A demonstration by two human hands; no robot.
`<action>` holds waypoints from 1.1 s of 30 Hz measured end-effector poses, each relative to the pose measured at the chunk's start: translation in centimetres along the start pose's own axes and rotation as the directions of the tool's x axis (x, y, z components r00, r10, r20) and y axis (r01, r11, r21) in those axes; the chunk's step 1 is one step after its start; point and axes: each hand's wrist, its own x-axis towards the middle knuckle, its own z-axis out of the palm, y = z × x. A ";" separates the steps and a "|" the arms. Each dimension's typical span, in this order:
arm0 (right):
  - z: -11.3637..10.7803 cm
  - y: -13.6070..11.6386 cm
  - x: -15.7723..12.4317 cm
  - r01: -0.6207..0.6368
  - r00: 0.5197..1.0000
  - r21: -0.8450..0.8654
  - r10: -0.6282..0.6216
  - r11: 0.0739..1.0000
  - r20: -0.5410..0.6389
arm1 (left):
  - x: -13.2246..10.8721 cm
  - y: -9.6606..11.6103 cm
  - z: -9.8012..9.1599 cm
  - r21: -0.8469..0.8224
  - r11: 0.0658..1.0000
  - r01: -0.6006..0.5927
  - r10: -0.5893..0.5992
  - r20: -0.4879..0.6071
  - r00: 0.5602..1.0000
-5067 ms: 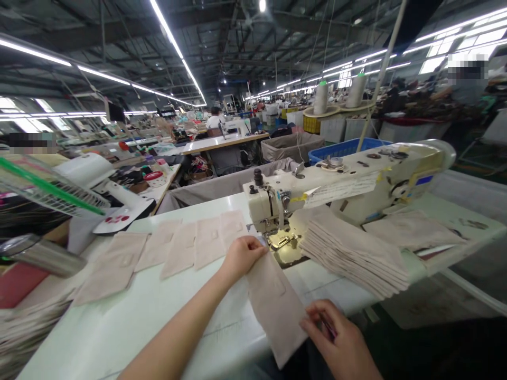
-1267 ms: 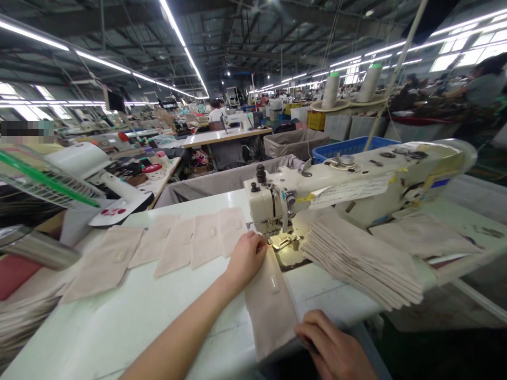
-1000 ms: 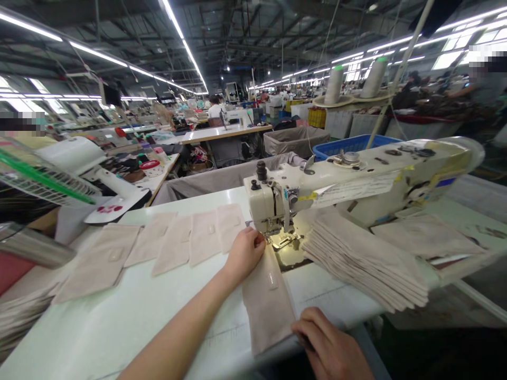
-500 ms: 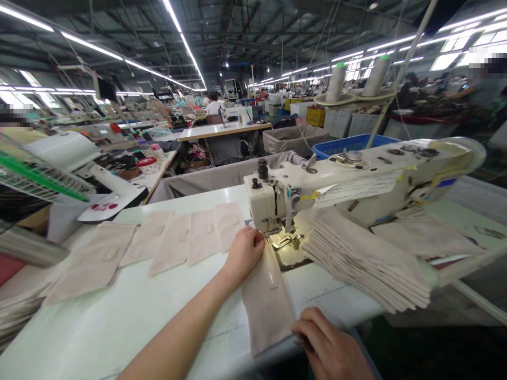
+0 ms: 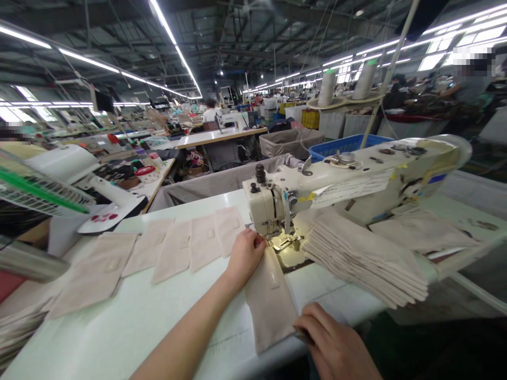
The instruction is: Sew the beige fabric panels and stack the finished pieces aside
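Observation:
A beige fabric piece (image 5: 270,301) with a small clear patch lies on the white table, its far end under the presser foot (image 5: 282,243) of a cream sewing machine (image 5: 356,182). My left hand (image 5: 245,253) is curled, pressing the fabric's far left corner beside the needle. My right hand (image 5: 335,345) pinches the near right corner at the table edge.
A chain of several sewn beige pieces (image 5: 158,253) trails left across the white table (image 5: 138,322). A stack of beige pieces (image 5: 364,258) sits right of the needle. A white fan (image 5: 59,177) stands at left. Thread cones (image 5: 327,87) rise behind the machine; other workstations lie beyond.
Over five seconds the fabric piece has fed further under the presser foot and my right hand followed it in. In the last second both hands stay nearly still; only the view shifts slightly.

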 end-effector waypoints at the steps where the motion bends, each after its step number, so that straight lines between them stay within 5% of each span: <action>1: -0.1 0.0 0.0 0.001 1.000 0.011 -0.001 1.000 0.000 | -0.2 0.0 -0.3 0.009 1.000 -0.016 0.016 -0.001 1.000; 5: -0.5 0.0 -0.1 0.066 0.997 0.020 -0.065 0.998 -0.044 | -1.6 -0.6 -2.5 0.243 0.966 -0.090 0.081 0.050 0.995; 9: -1.1 0.1 -0.3 0.202 0.965 -0.096 -0.215 0.975 -0.150 | -4.2 -1.0 -5.1 0.578 0.815 -0.036 -0.052 0.135 0.990; 11: -1.4 0.0 -0.3 0.222 0.955 -0.113 -0.240 0.968 -0.177 | -6.1 -0.6 -5.6 0.629 0.776 -0.049 -0.017 0.099 0.995; 13: -1.6 -0.1 -0.3 0.220 0.952 -0.107 -0.237 0.970 -0.192 | -8.3 0.5 -5.4 0.540 0.809 -0.231 0.205 0.110 0.973; 16: -1.7 -0.5 0.0 0.202 0.959 -0.090 -0.215 0.975 -0.183 | -11.8 2.4 -3.8 0.227 0.750 -0.621 0.583 0.216 0.783; 18: -1.8 -0.7 0.3 0.187 0.965 -0.078 -0.198 0.979 -0.173 | -13.5 3.1 -2.6 0.176 0.699 -0.693 0.662 0.209 0.720; 25: -1.9 -0.8 0.9 0.129 0.984 -0.025 -0.131 0.991 -0.118 | -13.9 2.8 -1.6 0.234 0.654 -0.719 0.696 0.186 0.693; 33: -1.7 -0.4 2.0 0.036 0.998 0.016 -0.035 0.999 -0.053 | -12.9 3.2 -2.6 0.169 0.717 -0.676 0.625 0.271 0.732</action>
